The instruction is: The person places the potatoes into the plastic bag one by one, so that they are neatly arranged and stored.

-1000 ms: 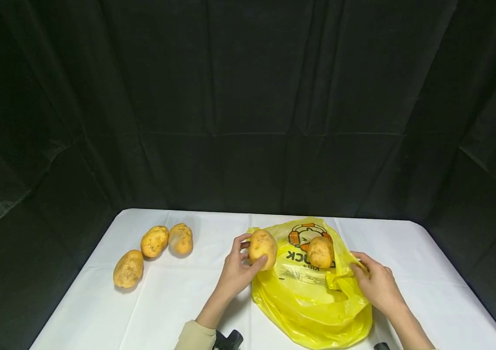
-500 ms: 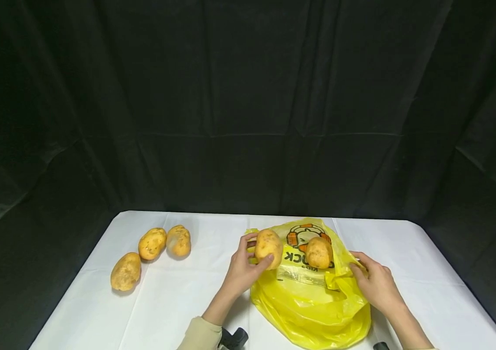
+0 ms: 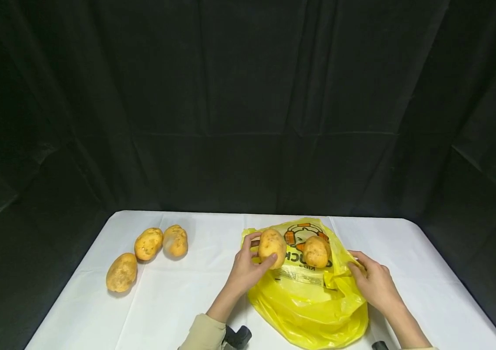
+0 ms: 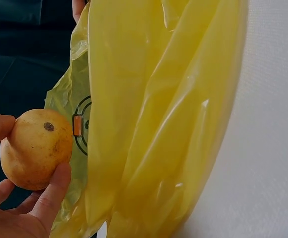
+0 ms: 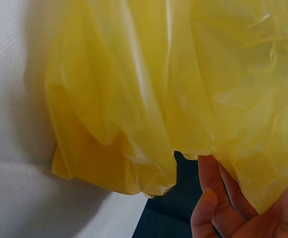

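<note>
A yellow plastic bag (image 3: 305, 311) with a printed cartoon face sits on the table, its mouth spread between my hands. My left hand (image 3: 245, 272) grips a potato (image 3: 272, 245) with thumb and fingers, over the bag's left edge. The left wrist view shows this potato (image 4: 35, 148) beside the bag's rim, a dark spot on its skin. Another potato (image 3: 316, 252) lies against the printed panel; whether the bag's mouth encloses it, I cannot tell. With my right hand (image 3: 377, 284) I pinch the bag's right edge; in the right wrist view the plastic (image 5: 253, 163) partly hides those fingers.
Three more potatoes rest at the table's left: one nearer (image 3: 122, 272), one behind it (image 3: 149, 244), and one to the right (image 3: 175, 241). A white cloth (image 3: 178, 301) covers the table. Black curtains (image 3: 248, 170) stand behind it and at both sides.
My left hand has carried its potato a little to the right, further over the bag. The right hand keeps its hold on the bag's edge. The view has shifted slightly.
</note>
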Motion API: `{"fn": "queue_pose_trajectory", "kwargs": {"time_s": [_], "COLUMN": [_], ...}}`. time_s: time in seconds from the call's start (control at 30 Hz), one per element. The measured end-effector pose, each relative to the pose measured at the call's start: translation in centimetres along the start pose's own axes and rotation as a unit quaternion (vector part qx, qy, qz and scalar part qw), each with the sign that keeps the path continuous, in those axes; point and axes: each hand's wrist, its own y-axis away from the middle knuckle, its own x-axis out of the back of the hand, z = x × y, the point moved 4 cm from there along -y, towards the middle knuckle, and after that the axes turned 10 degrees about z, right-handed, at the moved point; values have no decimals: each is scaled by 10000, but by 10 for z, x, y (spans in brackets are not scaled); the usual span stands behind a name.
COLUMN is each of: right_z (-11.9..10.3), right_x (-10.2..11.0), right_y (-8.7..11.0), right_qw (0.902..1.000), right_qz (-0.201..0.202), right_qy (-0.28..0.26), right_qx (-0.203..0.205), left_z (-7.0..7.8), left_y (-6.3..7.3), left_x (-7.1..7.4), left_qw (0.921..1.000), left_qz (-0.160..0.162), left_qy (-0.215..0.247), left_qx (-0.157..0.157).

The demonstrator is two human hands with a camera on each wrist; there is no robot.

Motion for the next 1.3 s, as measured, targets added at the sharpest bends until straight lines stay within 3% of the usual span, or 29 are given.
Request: {"fn": "queue_pose_trajectory", "kwargs": {"time_s": [0.53, 0.83, 1.3], "right_z": [1, -1, 0], "right_x": [1, 4, 8], "right_y": [1, 1, 3], "right_qw": [10000, 9995, 9993], "right_qz": [13, 208, 280], "right_qy": [-2, -10, -19], "right_qx": [-18, 235, 266], "left_z": [-3, -4, -8], "left_y": [-6, -9, -16], "left_x": [-17, -24, -38], "left_qw": [9998, 9993, 9984], "left_qz": [-111, -210, -266], "left_qy": [-156, -298, -461], "left_qx": [59, 50, 188]}}
